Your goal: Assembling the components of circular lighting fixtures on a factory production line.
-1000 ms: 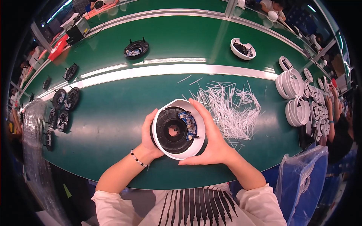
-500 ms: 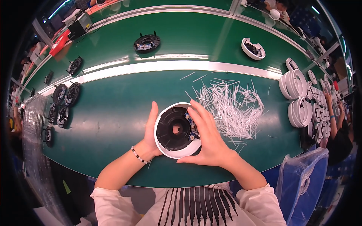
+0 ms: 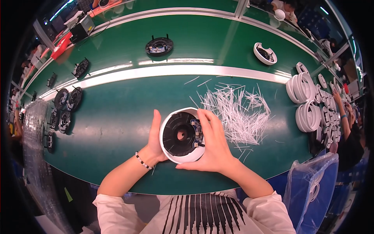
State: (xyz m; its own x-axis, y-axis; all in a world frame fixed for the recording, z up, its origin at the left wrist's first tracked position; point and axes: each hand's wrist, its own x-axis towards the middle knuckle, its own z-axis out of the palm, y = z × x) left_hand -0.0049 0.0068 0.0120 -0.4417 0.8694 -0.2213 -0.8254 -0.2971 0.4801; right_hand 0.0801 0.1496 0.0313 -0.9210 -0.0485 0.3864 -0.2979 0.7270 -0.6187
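I hold a round white housing (image 3: 177, 155) with a black disc insert (image 3: 180, 134) inside it, just above the green table (image 3: 117, 121). My left hand (image 3: 155, 136) cups its left rim, fingers pointing up. My right hand (image 3: 212, 146) wraps its right side, with fingers resting on the insert near a small blue circuit board (image 3: 196, 130). The insert has a hole at its centre.
A loose pile of thin white sticks (image 3: 237, 109) lies right of the housing. Stacked white rings (image 3: 306, 103) stand at the far right, black discs (image 3: 64, 107) at the left. One black disc (image 3: 159, 46) and one white housing (image 3: 265, 53) sit on the far belt. Another person's arm (image 3: 343, 117) reaches in right.
The housing has been turned in my hands, so the circuit board now sits at the right under my right fingers. My view has shifted slightly.
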